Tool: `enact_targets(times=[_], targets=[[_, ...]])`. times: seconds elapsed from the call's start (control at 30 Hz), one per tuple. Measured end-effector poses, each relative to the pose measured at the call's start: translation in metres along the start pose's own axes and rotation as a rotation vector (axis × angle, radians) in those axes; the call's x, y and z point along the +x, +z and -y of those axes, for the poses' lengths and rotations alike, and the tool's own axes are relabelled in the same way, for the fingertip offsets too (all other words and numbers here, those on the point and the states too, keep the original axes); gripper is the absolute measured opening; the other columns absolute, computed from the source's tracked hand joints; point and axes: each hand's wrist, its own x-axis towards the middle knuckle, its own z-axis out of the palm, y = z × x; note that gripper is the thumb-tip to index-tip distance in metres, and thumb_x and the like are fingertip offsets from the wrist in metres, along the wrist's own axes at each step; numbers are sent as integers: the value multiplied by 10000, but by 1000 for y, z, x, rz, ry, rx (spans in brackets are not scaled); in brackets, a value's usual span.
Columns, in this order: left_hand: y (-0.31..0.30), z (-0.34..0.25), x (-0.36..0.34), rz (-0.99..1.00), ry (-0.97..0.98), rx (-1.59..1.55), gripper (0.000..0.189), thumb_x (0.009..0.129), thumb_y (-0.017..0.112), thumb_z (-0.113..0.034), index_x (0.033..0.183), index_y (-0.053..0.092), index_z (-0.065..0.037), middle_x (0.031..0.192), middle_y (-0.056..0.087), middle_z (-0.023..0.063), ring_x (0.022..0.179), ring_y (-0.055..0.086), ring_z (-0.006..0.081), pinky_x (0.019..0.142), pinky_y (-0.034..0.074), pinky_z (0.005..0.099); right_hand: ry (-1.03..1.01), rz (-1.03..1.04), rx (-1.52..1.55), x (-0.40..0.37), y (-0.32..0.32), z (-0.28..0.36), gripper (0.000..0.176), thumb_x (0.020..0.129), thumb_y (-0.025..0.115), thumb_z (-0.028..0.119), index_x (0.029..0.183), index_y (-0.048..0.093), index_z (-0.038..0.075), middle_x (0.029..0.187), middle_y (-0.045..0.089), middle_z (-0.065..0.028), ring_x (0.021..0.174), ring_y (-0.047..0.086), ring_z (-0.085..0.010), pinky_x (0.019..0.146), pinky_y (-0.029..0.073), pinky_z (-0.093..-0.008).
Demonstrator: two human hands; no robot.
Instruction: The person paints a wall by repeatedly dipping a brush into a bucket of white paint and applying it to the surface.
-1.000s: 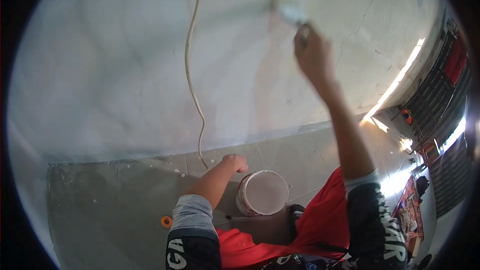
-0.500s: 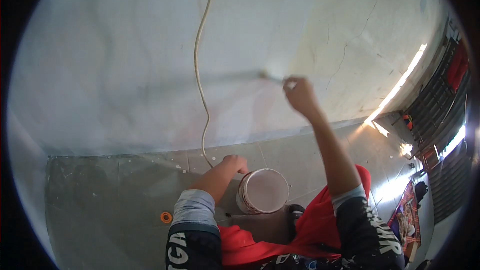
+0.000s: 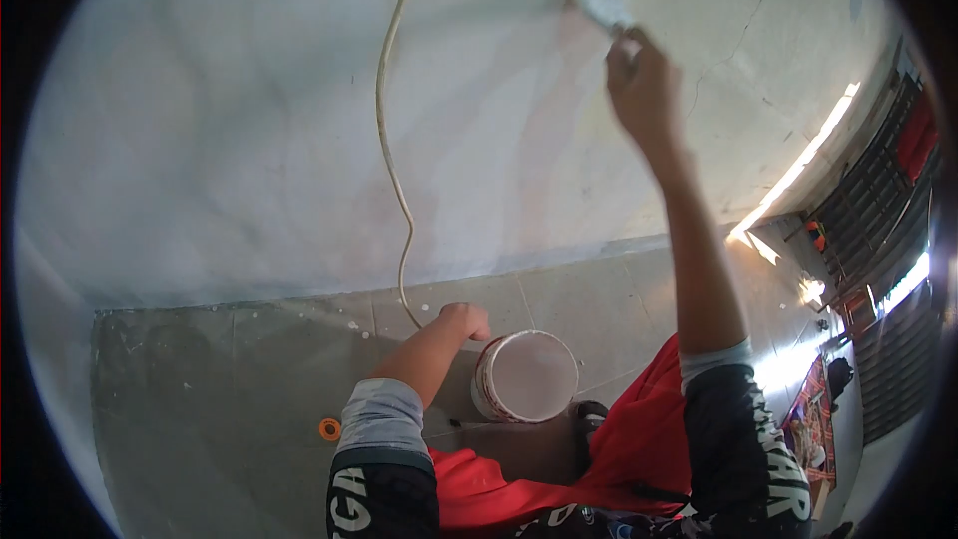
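My right hand (image 3: pixel 644 80) is raised against the wall (image 3: pixel 279 100), its fingers closed on the handle of a paint brush (image 3: pixel 599 0) whose bristles point up and left at the wall. Low in the middle, my left hand (image 3: pixel 467 320) is closed at the left rim of a white bucket (image 3: pixel 534 376); what its fingers grip is hidden. The bucket stands on the floor with pale liquid inside. A beige cable (image 3: pixel 383 105) hangs down the wall and ends behind my left hand.
An orange ring (image 3: pixel 329 429) lies on the grey tiled floor (image 3: pixel 230 389) at the left. A dark slatted shutter (image 3: pixel 883 180) stands at the far right, with a patterned cloth (image 3: pixel 820 424) and small items below it. Thin cracks run across the upper right wall.
My right hand has moved up and slightly right with the brush, which now shows higher on the wall. My left hand has stayed by the bucket.
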Motion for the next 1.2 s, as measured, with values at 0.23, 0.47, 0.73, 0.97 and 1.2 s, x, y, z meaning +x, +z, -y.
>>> enact_targets(times=[0.23, 0.47, 0.73, 0.97, 1.2], targets=[[5, 2, 6, -105, -1, -28, 443, 685, 562, -119, 1106, 697, -114, 1161, 666, 133, 1101, 630, 290, 884, 507, 453, 286, 509, -59, -179, 77, -46, 307, 825, 554, 109, 1107, 619, 7, 786, 632, -289, 779, 629, -453, 727, 498, -521], [5, -2, 19, -11, 18, 21, 437, 704, 557, -125, 1119, 693, -117, 1174, 661, 131, 1111, 626, 292, 888, 505, 447, 517, 574, 112, -148, 62, -52, 302, 799, 602, 173, 1036, 695, 9, 809, 659, -275, 784, 677, -369, 717, 520, -409], [9, 1, 18, -27, 8, 17, 430, 733, 547, -140, 1141, 682, -116, 1225, 638, 131, 1150, 605, 296, 925, 490, 460, 15, 43, -1, 38, -41, 15, 280, 845, 606, 194, 1052, 689, 24, 598, 584, -183, 537, 570, -248, 563, 460, -388], [4, 4, 18, 35, 28, 72, 425, 709, 560, -99, 1111, 697, -117, 1186, 654, 140, 1115, 626, 296, 899, 503, 449, -89, -9, 9, 37, -33, 22, 249, 848, 603, 177, 1006, 671, -3, 611, 604, -191, 547, 600, -332, 560, 470, -401], [-9, -1, -16, 31, 18, 44, 335, 672, 580, -80, 965, 738, -108, 1082, 687, 145, 1033, 660, 293, 846, 524, 420, 377, 569, 45, -169, 73, -35, 200, 804, 537, 133, 890, 673, 15, 860, 637, -272, 837, 622, -448, 757, 505, -484]])
